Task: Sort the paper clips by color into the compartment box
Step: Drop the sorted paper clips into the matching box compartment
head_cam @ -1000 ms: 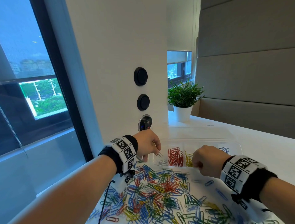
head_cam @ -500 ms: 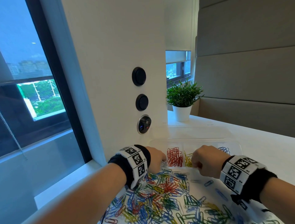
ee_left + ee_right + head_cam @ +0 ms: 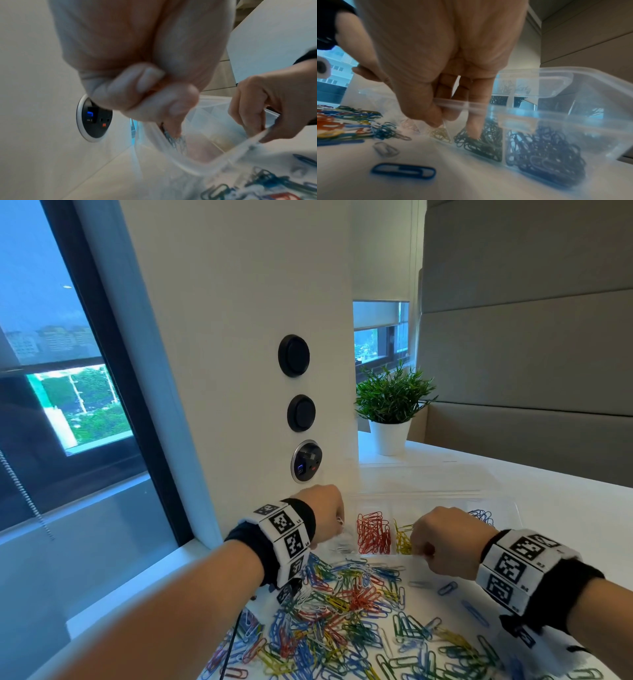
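The clear compartment box (image 3: 442, 501) sits at the table's far edge, just beyond the mixed pile of paper clips (image 3: 342, 604); red and yellow clips already fill neighbouring cells. The left hand (image 3: 323, 515) reaches fingers-down into the leftmost cell, onto silver clips; what it pinches is blurred, I cannot tell. The right hand (image 3: 442, 542) grips the box's near rim, a finger touching green clips.

we see a white table (image 3: 555, 508). on it: clear compartment box (image 3: 500, 503) at the far side, a loose heap of mixed-colour paper clips (image 3: 342, 611) nearer us, a single blue clip (image 3: 447, 588) apart, and a potted plant (image 3: 390, 412) beyond.
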`<state>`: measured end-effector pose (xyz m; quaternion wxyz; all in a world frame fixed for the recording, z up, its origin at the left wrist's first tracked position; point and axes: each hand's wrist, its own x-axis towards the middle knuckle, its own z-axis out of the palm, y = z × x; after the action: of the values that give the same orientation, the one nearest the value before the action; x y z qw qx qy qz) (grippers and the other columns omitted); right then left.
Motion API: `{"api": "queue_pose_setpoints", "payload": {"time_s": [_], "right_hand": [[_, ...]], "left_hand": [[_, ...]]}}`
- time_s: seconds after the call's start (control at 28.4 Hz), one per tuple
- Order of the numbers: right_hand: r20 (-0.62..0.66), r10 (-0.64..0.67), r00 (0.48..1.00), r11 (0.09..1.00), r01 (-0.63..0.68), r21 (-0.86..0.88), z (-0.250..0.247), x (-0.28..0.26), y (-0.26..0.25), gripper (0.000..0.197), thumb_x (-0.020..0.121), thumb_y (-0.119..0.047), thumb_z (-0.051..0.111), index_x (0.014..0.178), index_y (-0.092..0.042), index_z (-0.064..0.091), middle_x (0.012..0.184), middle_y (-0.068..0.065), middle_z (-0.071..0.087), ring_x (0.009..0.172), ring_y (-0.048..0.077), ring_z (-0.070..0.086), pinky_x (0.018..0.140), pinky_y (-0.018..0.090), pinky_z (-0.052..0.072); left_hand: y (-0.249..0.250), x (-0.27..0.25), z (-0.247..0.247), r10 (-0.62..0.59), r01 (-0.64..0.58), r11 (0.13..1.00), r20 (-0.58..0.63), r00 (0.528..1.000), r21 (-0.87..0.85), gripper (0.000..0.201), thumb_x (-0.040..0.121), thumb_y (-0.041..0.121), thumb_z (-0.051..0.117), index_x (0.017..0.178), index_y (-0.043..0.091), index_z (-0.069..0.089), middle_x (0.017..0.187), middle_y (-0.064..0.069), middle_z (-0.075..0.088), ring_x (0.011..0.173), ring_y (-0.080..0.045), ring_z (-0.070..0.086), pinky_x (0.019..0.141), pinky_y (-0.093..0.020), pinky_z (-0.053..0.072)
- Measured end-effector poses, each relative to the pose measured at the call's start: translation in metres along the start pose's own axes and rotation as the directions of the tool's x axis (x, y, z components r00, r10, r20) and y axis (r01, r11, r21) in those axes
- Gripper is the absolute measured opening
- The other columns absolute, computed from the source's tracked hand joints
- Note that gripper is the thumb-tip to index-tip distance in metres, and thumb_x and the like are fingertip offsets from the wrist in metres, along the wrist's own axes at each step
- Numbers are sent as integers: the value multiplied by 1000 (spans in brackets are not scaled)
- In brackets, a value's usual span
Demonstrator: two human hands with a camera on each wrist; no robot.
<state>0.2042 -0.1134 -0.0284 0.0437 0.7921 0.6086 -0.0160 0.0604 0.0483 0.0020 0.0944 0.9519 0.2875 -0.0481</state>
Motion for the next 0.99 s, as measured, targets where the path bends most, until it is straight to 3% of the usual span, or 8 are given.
{"api": "queue_pose_setpoints", "payload": {"time_s": [0.14, 0.21, 0.35, 0.49, 0.67, 0.81, 0.99], "right_hand": [[-5, -13, 1000, 1000, 13, -2, 3, 2, 2, 23, 80, -6, 52, 87, -14, 71, 91, 4, 69, 81, 21, 60, 70, 26, 47], [-8, -18, 1000, 1000, 18, -6, 3, 1, 2, 23, 80, -5, 51, 87, -15, 71, 90, 2, 68, 79, 19, 55, 67, 24, 43], [-27, -37, 999, 999, 37, 1, 0, -2, -1, 24, 83, -6, 50, 87, -19, 70, 84, -4, 58, 77, 17, 49, 67, 22, 36], [-27, -45, 999, 999, 45, -3, 0, -3, -1, 24, 84, -6, 50, 87, -20, 69, 82, -5, 54, 76, 16, 48, 57, 16, 30], [-23, -23, 999, 1000, 22, -21, 2, -1, 1, 22, 82, -5, 50, 87, -14, 70, 88, 2, 64, 76, 16, 50, 60, 19, 33], [-23, -12, 1000, 1000, 12, -26, 3, 0, 1, 22, 81, -5, 49, 88, -11, 70, 93, 5, 67, 75, 16, 49, 61, 21, 35], [-38, -39, 999, 999, 39, 18, 1, -2, 0, 28, 85, -7, 51, 98, -20, 72, 86, -8, 54, 80, 14, 49, 67, 18, 35]], "left_hand": [[0, 2, -13, 12, -12, 1000, 19, 1000, 9, 22, 94, 16, 60, 111, 6, 70, 99, -11, 71, 57, -23, 63, 51, -28, 56], [-1, 2, -15, 15, -16, 1000, 46, 999, 11, 23, 95, 14, 59, 114, 6, 70, 99, -10, 72, 58, -23, 62, 52, -28, 56], [-3, 3, -13, 13, -10, 999, 59, 998, -49, 25, 96, 13, 56, 117, 4, 67, 95, -7, 73, 46, -18, 55, 47, -27, 52], [-5, 2, -14, 6, 7, 991, 90, 996, -135, 27, 98, 12, 53, 120, 0, 64, 95, -7, 72, 38, -12, 52, 40, -23, 47], [-5, -3, -19, 22, -2, 974, 86, 996, -225, 26, 98, 7, 51, 120, -4, 61, 95, -10, 69, 28, -6, 49, 40, -22, 48], [-5, -4, -21, 3, 9, 981, 61, 998, -195, 28, 97, 9, 54, 123, 2, 62, 88, -5, 71, 32, -9, 51, 41, -22, 49], [-2, -6, -8, -34, 31, 995, -34, 999, -95, 29, 95, 23, 59, 124, 20, 63, 92, 2, 73, 65, -16, 68, 53, -27, 56]]}}
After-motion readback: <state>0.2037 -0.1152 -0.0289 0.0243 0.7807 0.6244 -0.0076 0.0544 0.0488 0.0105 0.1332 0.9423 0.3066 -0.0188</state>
